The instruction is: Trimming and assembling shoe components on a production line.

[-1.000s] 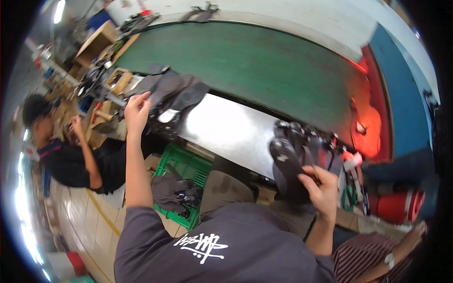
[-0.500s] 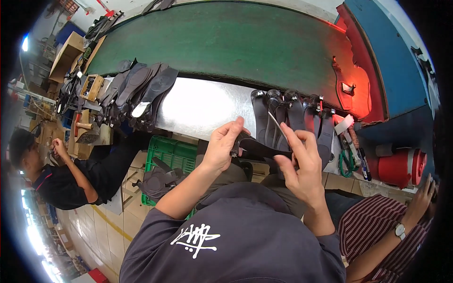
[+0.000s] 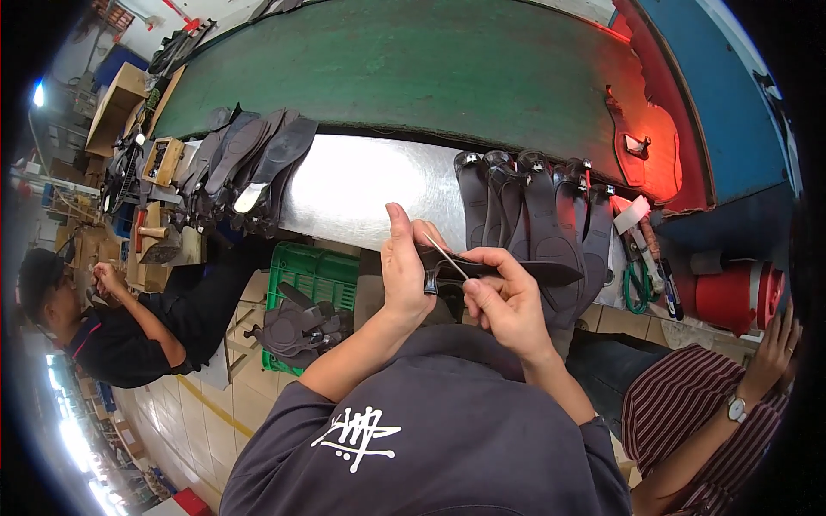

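Note:
My left hand is closed round one end of a dark shoe sole, whose other end points right. A shiny black piece shows below my left fingers. Between the thumb and fingers of my right hand is a thin metal rod, slanting up to the left across the sole. Its tip is beside my left fingers, and whether it touches the sole I cannot tell. Just beyond my hands, a row of dark soles with glossy black ends lies along the metal tabletop.
More soles are piled at the left, with others in a green crate below. Behind runs a green conveyor belt. At right are scissors, white tape and a red container. Co-workers sit left and right.
My right hand has moved left and down, bringing the rod across the sole near my left hand. The sole has turned, its free end now farther right. My view has shifted slightly.

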### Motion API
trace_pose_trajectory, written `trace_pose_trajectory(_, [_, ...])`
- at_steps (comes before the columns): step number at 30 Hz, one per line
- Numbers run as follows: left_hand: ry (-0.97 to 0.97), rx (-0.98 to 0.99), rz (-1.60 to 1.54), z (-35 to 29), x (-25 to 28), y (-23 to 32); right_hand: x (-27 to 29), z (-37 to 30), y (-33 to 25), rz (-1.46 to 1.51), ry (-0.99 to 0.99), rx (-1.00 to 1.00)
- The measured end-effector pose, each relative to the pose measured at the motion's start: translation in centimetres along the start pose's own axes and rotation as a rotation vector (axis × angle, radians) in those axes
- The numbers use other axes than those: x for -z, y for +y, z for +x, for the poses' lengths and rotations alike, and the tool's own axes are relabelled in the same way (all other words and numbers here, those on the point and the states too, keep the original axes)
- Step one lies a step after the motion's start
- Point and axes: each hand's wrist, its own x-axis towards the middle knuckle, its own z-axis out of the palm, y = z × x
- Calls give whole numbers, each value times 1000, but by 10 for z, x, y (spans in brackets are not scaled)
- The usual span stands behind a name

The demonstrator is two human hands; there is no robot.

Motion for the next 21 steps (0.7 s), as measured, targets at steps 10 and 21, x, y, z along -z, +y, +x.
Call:
trace_pose_trajectory(10, [-12,-43,-82,7,-6,5,0,4,-10,-46,92,101])
trace_pose_trajectory(21, [-30,-124,-141,13,-7,27,-5,17,3,-945,183,707])
